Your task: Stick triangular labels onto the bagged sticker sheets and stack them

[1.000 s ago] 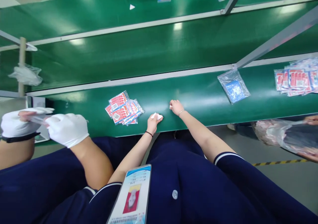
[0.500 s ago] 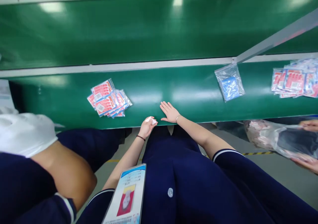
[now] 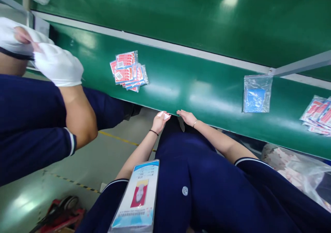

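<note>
My left hand point(image 3: 158, 123) is closed around a small white piece of paper point(image 3: 164, 115), just off the front edge of the green table point(image 3: 165, 91). My right hand point(image 3: 188, 117) rests at that same edge, its fingers stretched out and nothing in them. Up and to the left of my hands lies a loose pile of red, white and blue printed packets point(image 3: 126, 73) in clear plastic. To the right, a clear zip bag point(image 3: 256, 100) with something folded and blue inside lies flat on the table.
A co-worker's white-gloved hands point(image 3: 58, 63) are raised at the left. More printed packets point(image 3: 319, 115) lie at the far right, below a slanting metal bar point(image 3: 302, 63). A large clear plastic bag point(image 3: 289, 171) sits under the table edge. A badge point(image 3: 137, 195) hangs before me.
The view has tilted and turned left. My right hand has drawn back from the tabletop to its edge. My left hand still holds the white paper. The co-worker's gloved hands have risen.
</note>
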